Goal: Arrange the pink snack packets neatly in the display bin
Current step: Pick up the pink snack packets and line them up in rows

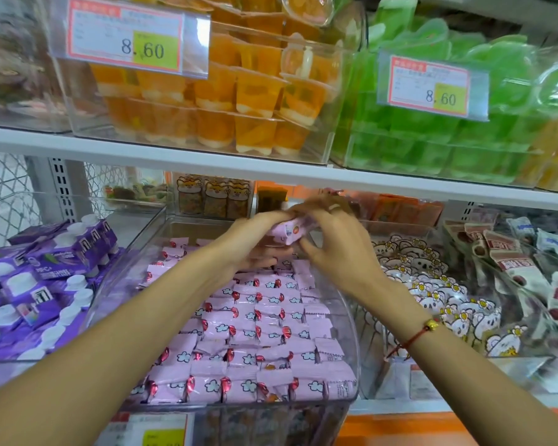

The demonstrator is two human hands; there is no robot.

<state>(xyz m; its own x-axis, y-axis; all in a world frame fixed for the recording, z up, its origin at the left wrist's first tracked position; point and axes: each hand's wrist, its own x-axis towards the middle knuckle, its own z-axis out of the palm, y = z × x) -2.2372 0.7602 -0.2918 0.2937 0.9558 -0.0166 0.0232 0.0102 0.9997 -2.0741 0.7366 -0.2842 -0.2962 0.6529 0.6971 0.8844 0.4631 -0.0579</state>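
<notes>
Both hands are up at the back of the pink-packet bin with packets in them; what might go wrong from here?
1. The left hand and right hand share a small bunch of pink packets; one may slip onto the neat rows below.
2. Both forearms hang low over those rows and may nudge packets askew.

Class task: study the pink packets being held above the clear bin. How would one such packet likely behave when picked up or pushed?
The pink packets pinched between the left hand and right hand look small and pillow-shaped, so probably light and slightly squashy. Their glossy wrap suggests they slide easily. Flat-sided, they lie in rows in the display bin, so are unlikely to roll.
</notes>
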